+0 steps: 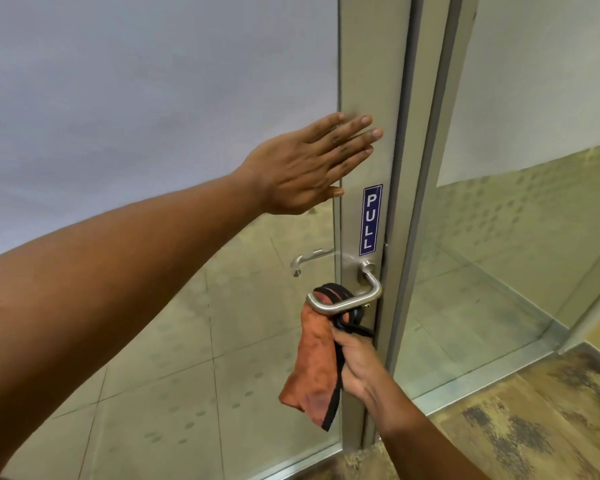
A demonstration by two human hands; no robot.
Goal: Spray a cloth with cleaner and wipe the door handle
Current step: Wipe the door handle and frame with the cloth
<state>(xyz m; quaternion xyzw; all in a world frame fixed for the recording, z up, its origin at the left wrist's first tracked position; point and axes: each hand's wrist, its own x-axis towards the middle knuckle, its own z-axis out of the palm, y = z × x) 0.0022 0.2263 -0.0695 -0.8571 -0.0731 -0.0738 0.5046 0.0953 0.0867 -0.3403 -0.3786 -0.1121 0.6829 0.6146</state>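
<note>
A: Entry, head view. Where was the door handle relative to the working hand?

B: Directly above it. The right hand sat just under the lever, fingers curled round a bunch of the orange cloth, clamped on it. The cloth's black edging looped up and over the bar, so fabric touched the handle while the hand itself stayed just below.

A: Long axis of the lever?

B: Roughly horizontal, running from its free end at the left toward the bend near the door's edge, then turning up to the mount on the metal stile, below the PULL sticker.

A: And the left hand?

B: Well above the handle, fingers straight and together, flat against the stile. It held nothing. My reading: it braced the door.

A: Nearer hand, then?

B: The right, clearly. Judgement: the wipe would call for drawing the looped cloth along the bar's length, left to right and back, since the cloth already straddled it.

A: Spray bottle?

B: Not in view. Whether the cloth was damp could not be told.
</note>
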